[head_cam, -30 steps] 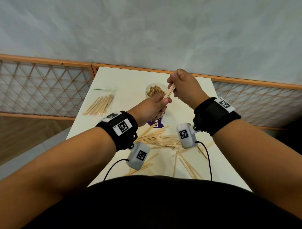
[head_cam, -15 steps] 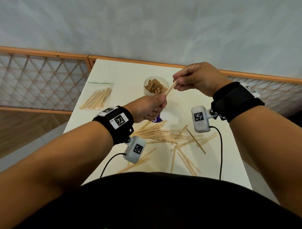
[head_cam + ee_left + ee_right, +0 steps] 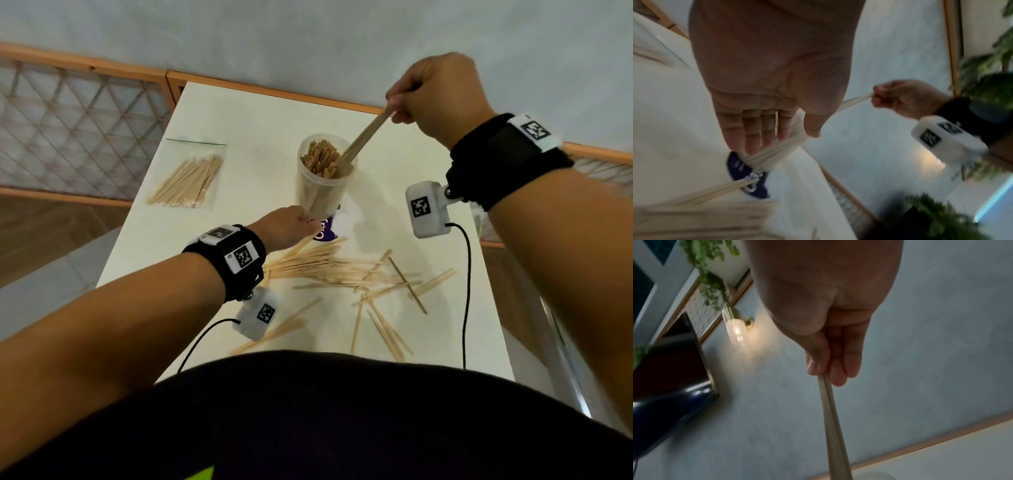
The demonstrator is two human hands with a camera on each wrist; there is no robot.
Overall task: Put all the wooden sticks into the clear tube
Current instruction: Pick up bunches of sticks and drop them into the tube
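Observation:
The clear tube [image 3: 322, 192] stands mid-table, packed with wooden sticks [image 3: 322, 157]. My right hand [image 3: 394, 111] is raised above and to the right of it, pinching the top of a couple of sticks [image 3: 366, 137] whose lower ends sit inside the tube's mouth. The right wrist view shows the same pinch [image 3: 826, 371] on the sticks [image 3: 831, 418]. My left hand [image 3: 301, 219] holds the tube near its base, and in the left wrist view the tube [image 3: 777, 151] lies between thumb and fingers [image 3: 764, 129]. Several loose sticks [image 3: 342, 270] lie scattered on the table in front of me.
A clear bag of sticks [image 3: 191, 181] lies at the table's left side. A purple round label [image 3: 325, 234] lies at the tube's base. The white table [image 3: 239, 113] ends at a wooden rail and grey wall behind, with lattice fencing [image 3: 75, 130] to the left.
My right hand rose up and to the right, and the sticks it holds now reach into the tube's mouth. My left hand slid down from the tube's upper part to its base.

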